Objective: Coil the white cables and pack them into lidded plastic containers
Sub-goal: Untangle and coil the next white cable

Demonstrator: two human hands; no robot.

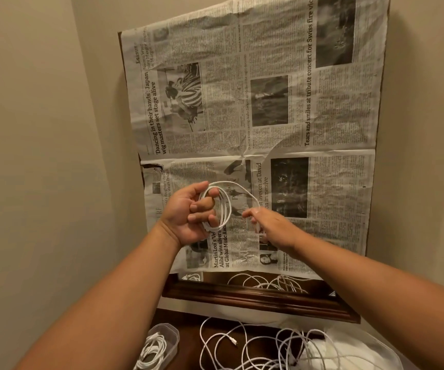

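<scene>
My left hand (191,212) is raised in front of me with a white cable coil (222,208) of several loops wound around its fingers. The loose strand arcs over to my right hand (271,227), which pinches the cable's free end between fingertips. Below, on the dark wooden surface, lies a tangled heap of white cables (263,345). An open clear plastic container (171,333) at the bottom left holds a coiled white cable (152,351).
A mirror with a dark wooden frame (255,299) leans on the wall, mostly covered by newspaper (242,102); its bare strip reflects the cables. A white plastic bag (349,348) lies at the bottom right. Beige walls meet at a corner on the left.
</scene>
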